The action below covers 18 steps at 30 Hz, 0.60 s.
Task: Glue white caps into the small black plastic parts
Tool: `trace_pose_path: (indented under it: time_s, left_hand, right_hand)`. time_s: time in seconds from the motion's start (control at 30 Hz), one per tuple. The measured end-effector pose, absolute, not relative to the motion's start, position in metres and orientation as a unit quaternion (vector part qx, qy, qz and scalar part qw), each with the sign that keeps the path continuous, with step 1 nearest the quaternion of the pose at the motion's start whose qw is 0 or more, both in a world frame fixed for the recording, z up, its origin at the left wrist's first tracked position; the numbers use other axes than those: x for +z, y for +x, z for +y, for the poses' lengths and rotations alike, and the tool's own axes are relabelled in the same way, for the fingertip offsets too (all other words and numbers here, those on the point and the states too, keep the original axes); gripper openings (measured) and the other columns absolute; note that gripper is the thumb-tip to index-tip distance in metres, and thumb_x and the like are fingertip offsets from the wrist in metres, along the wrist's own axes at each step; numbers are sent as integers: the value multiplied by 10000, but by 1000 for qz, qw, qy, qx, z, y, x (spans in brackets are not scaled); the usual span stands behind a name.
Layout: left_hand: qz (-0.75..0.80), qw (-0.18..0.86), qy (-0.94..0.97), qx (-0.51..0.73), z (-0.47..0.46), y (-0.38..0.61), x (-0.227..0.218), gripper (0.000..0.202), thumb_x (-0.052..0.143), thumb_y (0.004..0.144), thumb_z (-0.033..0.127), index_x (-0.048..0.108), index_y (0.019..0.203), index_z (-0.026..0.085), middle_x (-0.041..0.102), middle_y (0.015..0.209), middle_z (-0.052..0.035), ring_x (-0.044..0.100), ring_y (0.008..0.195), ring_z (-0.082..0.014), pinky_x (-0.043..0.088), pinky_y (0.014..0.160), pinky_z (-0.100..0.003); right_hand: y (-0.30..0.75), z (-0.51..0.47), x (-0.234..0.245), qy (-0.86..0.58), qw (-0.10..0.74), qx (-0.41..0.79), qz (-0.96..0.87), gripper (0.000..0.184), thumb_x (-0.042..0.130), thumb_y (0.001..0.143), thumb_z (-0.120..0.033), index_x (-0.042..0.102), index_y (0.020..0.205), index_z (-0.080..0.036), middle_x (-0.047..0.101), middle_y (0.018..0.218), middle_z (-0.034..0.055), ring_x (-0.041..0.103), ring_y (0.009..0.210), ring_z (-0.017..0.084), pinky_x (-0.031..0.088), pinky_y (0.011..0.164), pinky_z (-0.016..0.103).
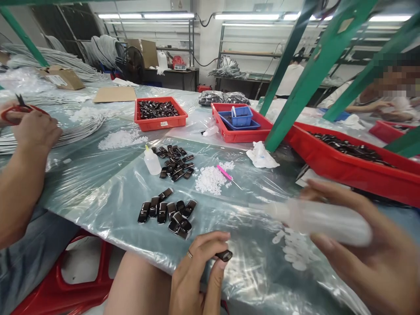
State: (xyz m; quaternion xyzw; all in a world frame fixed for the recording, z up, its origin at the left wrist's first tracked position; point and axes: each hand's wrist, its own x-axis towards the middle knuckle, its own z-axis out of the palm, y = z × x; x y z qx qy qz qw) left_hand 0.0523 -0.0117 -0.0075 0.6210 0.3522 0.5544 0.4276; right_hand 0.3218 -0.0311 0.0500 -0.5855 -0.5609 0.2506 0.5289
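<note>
My left hand (pixel 197 271), with a ring on one finger, pinches a small glossy black plastic case (pixel 225 255) near the table's front edge. A translucent white squeeze bottle (pixel 331 222) lies tilted sideways in my right hand (pixel 380 258), its nozzle toward the left; both are slightly blurred. Below the bottle is a cluster of flat white plastic pieces (pixel 297 251). Several similar black cases (pixel 162 212) lie left of my left hand, with a larger heap (pixel 177 162) behind them. Beside that heap stands another squeeze bottle (pixel 152 162) with a yellow tip.
Plastic sheeting covers the table (pixel 108 210). Small white parts (pixel 210 180) lie by a pink-handled pick (pixel 225 172). Red trays (pixel 160 124) and a long red bin (pixel 354 159) stand behind, near green posts (pixel 295 83). At left, a co-worker's hand (pixel 36 129) holds scissors (pixel 21 109) over cables.
</note>
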Motion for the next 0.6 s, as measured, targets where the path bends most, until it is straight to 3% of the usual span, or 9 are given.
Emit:
trace_pose_path:
  time_s: [0.17,0.3,0.47,0.6]
  left_hand:
    - [364,414,599,581,-13,55,-18,282,554,1110,142,738,1170,347,757,1264,20,708,1203,-154,563,982,-200]
    - [375,397,593,592,-12,58,-22,198,563,1133,263,747,1140,337,718,1235,-12,696,1123,-180,615,903,-222]
    - [381,389,587,599,-10,59,-24,157,592,1123,293,745,1133,328,712,1158,-20,708,1040,-187,623,844,-225]
    - [383,391,592,592,-8,56,-25,166,583,1112,251,741,1137,295,718,1169,-43,703,1043,-207,614,837,-252]
  right_hand:
    - [319,9,54,-604,531,294,-516,571,871,860,-675,778,1295,-316,833,1191,99,768,1153,391,629,969,503]
    - [328,25,39,-613,511,295,-526,528,860,922,-608,729,1273,-236,812,1214,102,770,1146,330,629,993,507]
    - [345,36,20,-635,444,260,-577,379,792,1027,-489,701,1233,-184,763,1204,84,755,1094,278,633,992,519]
    - [362,24,33,-676,376,188,-605,476,853,953,-524,676,1246,-194,739,1253,101,720,1182,317,598,1047,562]
